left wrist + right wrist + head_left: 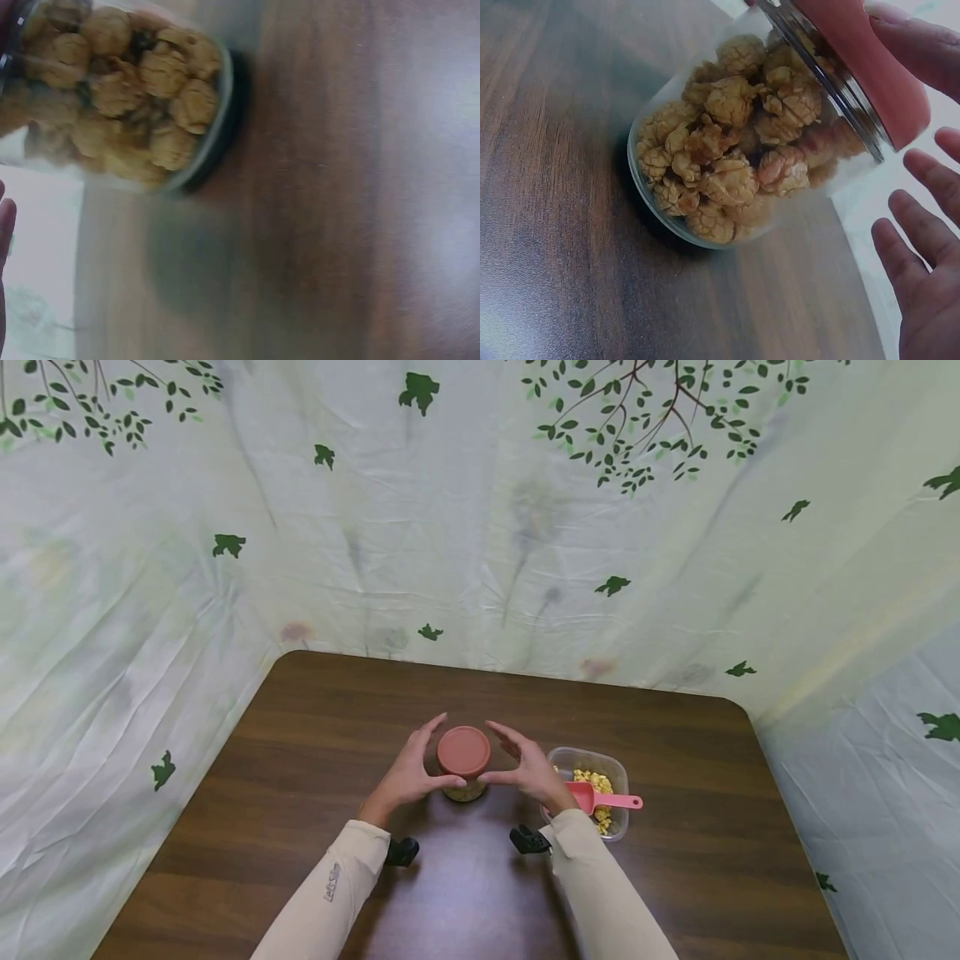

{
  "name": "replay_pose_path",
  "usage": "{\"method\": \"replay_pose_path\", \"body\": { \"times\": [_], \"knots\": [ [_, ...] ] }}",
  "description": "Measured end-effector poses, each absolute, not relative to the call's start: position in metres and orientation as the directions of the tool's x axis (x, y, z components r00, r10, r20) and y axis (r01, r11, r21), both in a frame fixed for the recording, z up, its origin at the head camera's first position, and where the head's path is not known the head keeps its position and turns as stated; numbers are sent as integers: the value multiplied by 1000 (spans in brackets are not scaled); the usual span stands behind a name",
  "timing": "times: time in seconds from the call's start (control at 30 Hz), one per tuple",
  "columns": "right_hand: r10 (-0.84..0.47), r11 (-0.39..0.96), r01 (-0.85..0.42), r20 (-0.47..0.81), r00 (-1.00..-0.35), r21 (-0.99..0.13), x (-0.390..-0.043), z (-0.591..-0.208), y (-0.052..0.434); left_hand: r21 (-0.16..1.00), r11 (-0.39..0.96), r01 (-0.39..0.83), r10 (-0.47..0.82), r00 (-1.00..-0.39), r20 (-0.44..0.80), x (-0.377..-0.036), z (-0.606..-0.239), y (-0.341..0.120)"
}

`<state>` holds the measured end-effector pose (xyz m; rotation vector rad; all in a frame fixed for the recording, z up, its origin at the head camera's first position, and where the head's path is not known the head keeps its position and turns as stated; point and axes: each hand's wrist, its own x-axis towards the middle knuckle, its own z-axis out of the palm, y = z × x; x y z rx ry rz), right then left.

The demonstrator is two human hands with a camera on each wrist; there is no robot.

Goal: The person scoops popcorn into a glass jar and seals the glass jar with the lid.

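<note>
A clear glass jar of caramel-coloured popcorn stands upright on the table, its pink-red lid in place. On the jar's left is my left hand, fingers extended and spread from the thumb, which lies near the lid's front edge. My right hand mirrors it on the right side. In the right wrist view the right thumb is at the lid, maybe touching, while the other fingers stand apart from it. Only the jar's lower part shows in the left wrist view, with a sliver of hand at the edge.
A clear plastic tub with yellow popcorn pieces sits right of the jar, partly behind the right hand. Across it lies a pink scoop, handle pointing right. The brown wooden table meets a leaf-patterned cloth backdrop.
</note>
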<state>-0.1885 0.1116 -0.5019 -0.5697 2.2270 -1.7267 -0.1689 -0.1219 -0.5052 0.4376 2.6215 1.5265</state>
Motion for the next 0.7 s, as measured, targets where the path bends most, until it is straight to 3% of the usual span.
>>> {"method": "replay_pose_path", "body": {
  "times": [0.33, 0.7],
  "knots": [
    [-506, 251, -185, 34, -862, -950, -196, -504, 107, 931, 327, 159, 235, -968, 83, -164, -531, -119],
    [-577, 210, -226, 66, -814, -951, -202, -504, 102, 958, 274, 86, 198, -980, 31, -161, -550, -116]
  ]
}}
